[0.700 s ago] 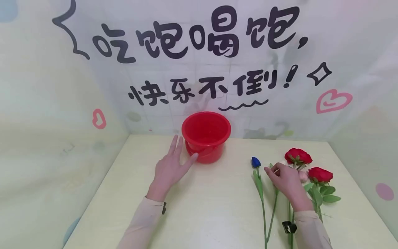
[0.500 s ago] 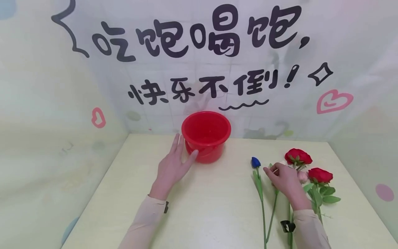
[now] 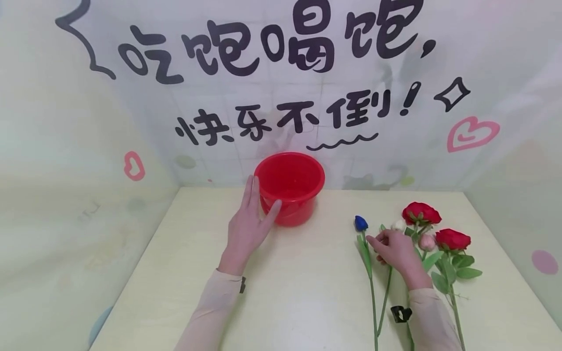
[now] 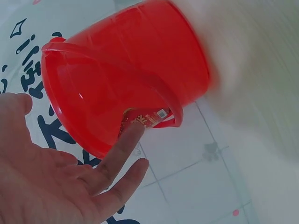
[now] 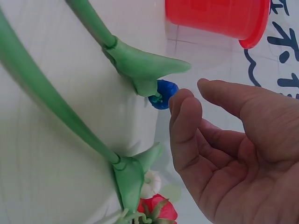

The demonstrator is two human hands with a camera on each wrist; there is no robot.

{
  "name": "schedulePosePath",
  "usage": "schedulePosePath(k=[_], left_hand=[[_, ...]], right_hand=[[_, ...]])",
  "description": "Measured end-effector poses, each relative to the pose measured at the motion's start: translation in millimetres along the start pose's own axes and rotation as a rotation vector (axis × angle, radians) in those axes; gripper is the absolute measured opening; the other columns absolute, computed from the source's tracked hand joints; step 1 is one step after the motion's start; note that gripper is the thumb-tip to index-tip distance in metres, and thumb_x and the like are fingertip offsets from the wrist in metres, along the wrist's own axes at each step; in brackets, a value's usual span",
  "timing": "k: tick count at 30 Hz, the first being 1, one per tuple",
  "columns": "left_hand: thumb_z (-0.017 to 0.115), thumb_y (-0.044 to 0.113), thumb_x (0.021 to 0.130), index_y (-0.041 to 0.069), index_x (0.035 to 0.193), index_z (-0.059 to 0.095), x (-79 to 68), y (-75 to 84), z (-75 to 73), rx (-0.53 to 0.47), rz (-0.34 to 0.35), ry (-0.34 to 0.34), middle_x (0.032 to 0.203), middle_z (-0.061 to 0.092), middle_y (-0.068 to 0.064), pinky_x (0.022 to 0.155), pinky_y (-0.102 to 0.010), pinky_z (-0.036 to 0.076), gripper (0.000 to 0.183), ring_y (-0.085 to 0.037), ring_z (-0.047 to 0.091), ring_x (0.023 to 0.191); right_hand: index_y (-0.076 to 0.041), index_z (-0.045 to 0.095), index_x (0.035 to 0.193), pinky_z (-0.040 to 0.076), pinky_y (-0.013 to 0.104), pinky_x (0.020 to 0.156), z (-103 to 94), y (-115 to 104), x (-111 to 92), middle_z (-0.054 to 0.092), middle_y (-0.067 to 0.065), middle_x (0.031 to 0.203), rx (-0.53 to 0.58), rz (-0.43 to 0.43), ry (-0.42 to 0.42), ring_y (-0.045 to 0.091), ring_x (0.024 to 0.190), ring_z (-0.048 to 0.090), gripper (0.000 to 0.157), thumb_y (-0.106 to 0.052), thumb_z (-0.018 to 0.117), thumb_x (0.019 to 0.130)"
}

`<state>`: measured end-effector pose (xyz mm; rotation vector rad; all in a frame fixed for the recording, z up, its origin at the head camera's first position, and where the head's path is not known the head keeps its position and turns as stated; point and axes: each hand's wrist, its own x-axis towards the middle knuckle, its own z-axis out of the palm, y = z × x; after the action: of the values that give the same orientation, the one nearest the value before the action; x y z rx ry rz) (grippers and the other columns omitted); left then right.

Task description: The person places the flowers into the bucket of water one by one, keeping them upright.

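A red bucket (image 3: pixel 293 213) with its handle hanging down stands at the back of the table. My left hand (image 3: pixel 248 226) reaches to its left side, fingers extended and thumb spread, fingertips right at the rim. In the left wrist view, one fingertip overlaps a printed label (image 4: pixel 144 117) on the bucket. My right hand (image 3: pixel 397 251) is bent over the flower stems, just right of a blue tulip (image 3: pixel 361 223). Its thumb and loosely bent index finger are apart with nothing between them, close to the blue bud (image 5: pixel 168 88) in the right wrist view.
Right of the right hand lie a white flower (image 3: pixel 398 225), a pink bud (image 3: pixel 427 242) and two red flowers, one farther back (image 3: pixel 421 214) and one nearer (image 3: pixel 453 239), with long green stems. A printed backdrop (image 3: pixel 281 131) rises behind the table (image 3: pixel 285 292).
My right hand has moved slightly left, toward the blue tulip, showing more of the white and pink flowers. My left hand has edged closer to the bucket. The head view has tilted a little.
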<state>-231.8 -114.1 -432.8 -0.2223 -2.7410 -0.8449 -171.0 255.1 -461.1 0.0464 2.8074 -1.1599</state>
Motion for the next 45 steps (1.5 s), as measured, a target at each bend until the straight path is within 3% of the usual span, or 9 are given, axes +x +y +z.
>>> schedulePosePath(k=[8,14,21,28,37,45], left_hand=[[0.062,0.061,0.099,0.018,0.171,0.015,7.9,7.5,5.1,-0.043,-0.014,0.01,0.177,0.014,-0.001,0.088,-0.051,0.063,0.096,-0.036,0.057,0.134],[0.062,0.061,0.099,0.019,0.171,0.014,8.2,9.5,11.1,-0.037,-0.014,0.006,0.177,0.011,0.001,0.083,-0.046,0.064,0.097,-0.031,0.066,0.118],[0.062,0.062,0.098,0.017,0.171,0.015,9.0,11.4,13.8,-0.037,-0.038,0.001,0.176,0.015,-0.001,0.085,-0.047,0.064,0.098,-0.032,0.064,0.124],[0.062,0.062,0.098,0.021,0.172,0.009,8.7,12.9,12.5,-0.025,-0.06,-0.012,0.175,0.018,-0.002,0.081,-0.043,0.065,0.099,-0.028,0.07,0.105],[0.066,0.059,0.097,0.015,0.171,0.014,9.4,10.9,16.8,-0.022,-0.046,0.011,0.173,0.023,-0.004,0.084,-0.047,0.064,0.101,-0.031,0.066,0.119],[0.066,0.058,0.097,0.014,0.17,0.016,6.2,10.9,14.1,-0.008,-0.039,0.021,0.172,0.026,-0.006,0.082,-0.045,0.065,0.1,-0.031,0.068,0.111]], right_hand=[[0.004,0.067,0.102,0.054,0.031,0.059,5.2,4.0,10.0,0.07,0.007,0.077,0.018,0.012,-0.004,0.017,0.061,0.067,0.034,-0.03,0.065,0.106],[0.002,0.07,0.1,0.049,0.03,0.061,11.0,9.9,16.1,0.07,0.006,0.078,-0.024,0.009,0.026,0.015,0.066,0.064,0.032,-0.03,0.067,0.104],[0.003,0.073,0.1,0.048,0.032,0.063,15.4,8.8,19.9,0.069,0.003,0.077,-0.006,0.017,0.035,0.015,0.067,0.06,0.037,-0.034,0.069,0.103],[0.002,0.073,0.1,0.047,0.031,0.065,19.1,8.2,23.6,0.068,0.002,0.075,0.0,0.053,0.031,0.016,0.069,0.059,0.039,-0.036,0.07,0.102],[0.004,0.073,0.098,0.048,0.028,0.06,24.5,12.0,31.7,0.067,0.004,0.073,0.04,0.092,0.033,0.015,0.065,0.059,0.034,-0.03,0.071,0.101],[0.006,0.073,0.1,0.049,0.028,0.063,24.6,14.0,38.1,0.068,0.004,0.077,0.087,0.109,0.019,0.016,0.071,0.059,0.031,-0.025,0.073,0.1]])
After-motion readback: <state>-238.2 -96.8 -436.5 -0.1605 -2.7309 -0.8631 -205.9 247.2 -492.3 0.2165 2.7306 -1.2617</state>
